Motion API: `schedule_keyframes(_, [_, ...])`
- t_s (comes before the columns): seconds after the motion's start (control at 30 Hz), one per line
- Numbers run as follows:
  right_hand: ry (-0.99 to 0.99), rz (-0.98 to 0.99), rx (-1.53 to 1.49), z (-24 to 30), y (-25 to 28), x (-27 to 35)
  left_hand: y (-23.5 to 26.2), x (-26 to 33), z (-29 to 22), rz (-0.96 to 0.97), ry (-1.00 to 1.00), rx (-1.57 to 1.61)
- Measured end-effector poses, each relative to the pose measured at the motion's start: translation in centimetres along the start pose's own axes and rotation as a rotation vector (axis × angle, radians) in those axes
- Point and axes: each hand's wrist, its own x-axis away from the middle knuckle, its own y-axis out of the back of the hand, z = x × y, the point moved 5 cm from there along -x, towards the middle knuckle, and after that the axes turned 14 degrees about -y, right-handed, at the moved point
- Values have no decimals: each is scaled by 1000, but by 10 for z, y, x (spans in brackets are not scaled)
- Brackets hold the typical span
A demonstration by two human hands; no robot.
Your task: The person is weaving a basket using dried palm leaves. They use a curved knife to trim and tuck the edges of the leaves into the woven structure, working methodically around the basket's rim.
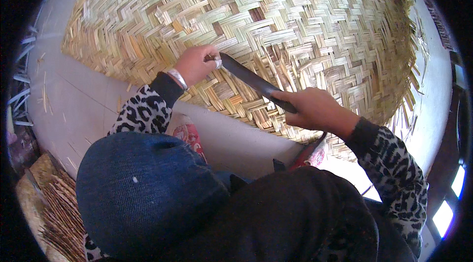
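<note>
A long, dark, flat knife blade (249,77) slants across a woven mat (276,8) of pale split strips. My left hand (197,66) is closed on the blade's far left end, with a white wrapping around one finger. At the lower right end, my right hand (315,110) is closed with the thumb along the blade; its other fingers are partly hidden. Just under the blade, several loose strip ends stick up from the weave. Both hands are over the mat's near edge.
The mat lies on a pale floor (88,89) strewn with strip scraps, and its right edge is ragged. A bundle of thin brown sticks (61,212) lies at the lower left. My denim-covered knee (143,188) and red patterned footwear (188,136) are close to the mat.
</note>
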Motion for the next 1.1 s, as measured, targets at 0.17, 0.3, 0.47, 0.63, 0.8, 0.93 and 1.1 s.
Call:
schedule_keyframes(0.17, [-15, 80, -136, 7, 11, 7, -20, 27, 16, -411, 293, 610])
schedule_keyframes(0.3, [-60, 218, -126, -1, 21, 30, -28, 32, 14, -385, 491, 687])
schedule_keyframes(0.47, [-17, 56, -57, 2, 9, 8, -43, 36, 4, -363, 667, 711])
schedule_keyframes(0.63, [-36, -61, -16, 9, -19, -18, -61, 42, 2, -450, 682, 966])
schedule_keyframes(0.8, [-26, -87, -32, 19, -30, -27, -64, 43, 3, -404, 651, 935])
schedule_keyframes(0.93, [-34, -72, 20, 23, -30, -30, -68, 40, 6, -368, 664, 928])
schedule_keyframes(1.1, [-43, -67, 34, 25, -28, -32, -79, 34, 9, -231, 798, 1079])
